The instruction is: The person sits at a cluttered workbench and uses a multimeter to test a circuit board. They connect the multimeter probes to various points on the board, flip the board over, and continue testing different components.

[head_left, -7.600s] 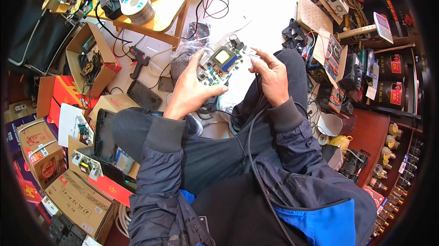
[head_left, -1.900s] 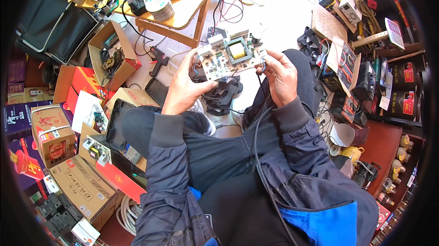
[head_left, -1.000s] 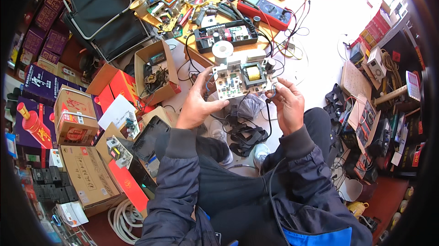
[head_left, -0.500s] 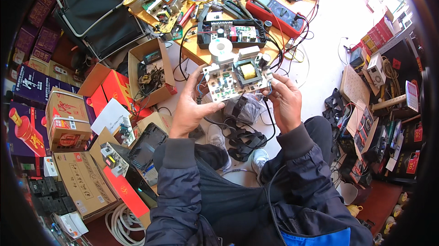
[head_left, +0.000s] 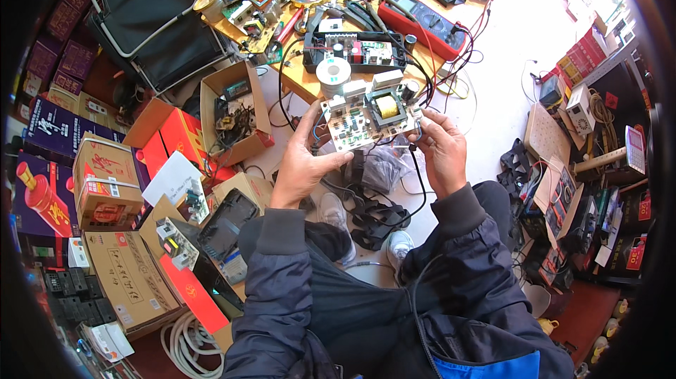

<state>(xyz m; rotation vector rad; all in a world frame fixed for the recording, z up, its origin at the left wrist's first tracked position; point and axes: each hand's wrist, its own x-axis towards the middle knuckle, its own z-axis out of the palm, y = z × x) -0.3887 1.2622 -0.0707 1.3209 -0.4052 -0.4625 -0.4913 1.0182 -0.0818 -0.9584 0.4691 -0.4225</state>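
Circuit board: the populated circuit board (head_left: pixel 355 131) is held up between the two hands, above the floor and just on the near side of the table, its component face showing; a transformer (head_left: pixel 387 106) with a yellow winding stands on its right half.
Left hand: the left hand (head_left: pixel 301 168) is clamped on the board's left end, fingers around the edge and thumb reaching along the near side.
Right hand: the right hand (head_left: pixel 442 150) pinches the board's right end between thumb and fingertips, beside a short blue wire; the exact contact is too small to tell.
Black cable: a black cable (head_left: pixel 420 176) hangs under the right hand and curves down to the left.
Table: the wooden table (head_left: pixel 303 84) lies on the far side of the board; on its near edge a reel of solder (head_left: pixel 333 74) stands upright, in front of an open black case (head_left: pixel 394 64) with another board inside.
Multimeter: a red multimeter (head_left: pixel 426 23) lies farther right on the table, leads trailing off its right side.
Floor: below the board lie a clear plastic bag (head_left: pixel 384 171) and black straps (head_left: pixel 377 222), near the shoes (head_left: pixel 399 245).
Left side: an open cardboard box (head_left: pixel 246 145) of scrap parts sits left of the table, with a black folding chair (head_left: pixel 141 20) beyond; a coil of white hose (head_left: pixel 186 344) lies at the near left.
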